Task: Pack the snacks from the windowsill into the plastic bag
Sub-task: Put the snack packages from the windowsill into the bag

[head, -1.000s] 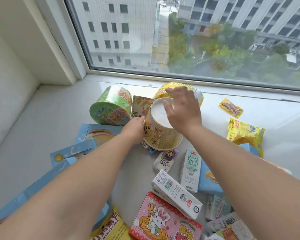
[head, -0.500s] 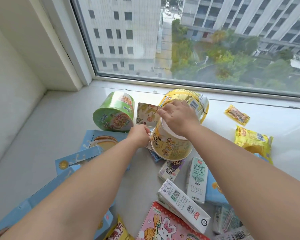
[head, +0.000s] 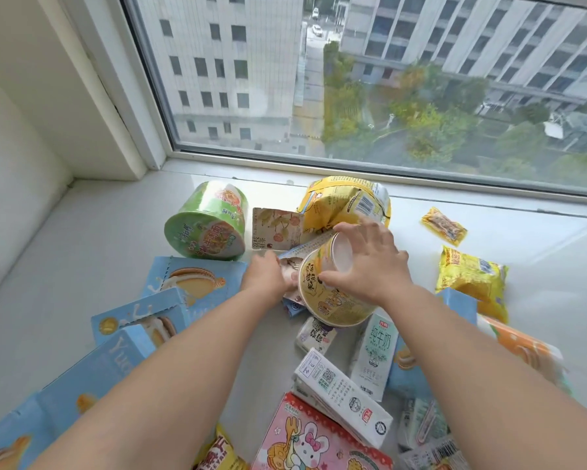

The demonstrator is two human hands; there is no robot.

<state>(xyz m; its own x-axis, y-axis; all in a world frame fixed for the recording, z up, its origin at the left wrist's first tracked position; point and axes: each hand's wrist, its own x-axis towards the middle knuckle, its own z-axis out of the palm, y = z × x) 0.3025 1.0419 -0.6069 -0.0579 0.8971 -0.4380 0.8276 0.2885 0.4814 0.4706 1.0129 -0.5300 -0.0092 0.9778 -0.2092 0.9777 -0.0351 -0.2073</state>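
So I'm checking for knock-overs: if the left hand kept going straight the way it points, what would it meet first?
Probably the lychee tea carton, just beyond the left hand, which grips a small packet beside the yellow noodle cup. Depth is uncertain.

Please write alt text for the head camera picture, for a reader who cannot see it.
On a windowsill covered with snacks, a person's right hand grips the base of a tipped yellow noodle cup while the left hand holds a small packet beside it. A green noodle cup lies behind them.
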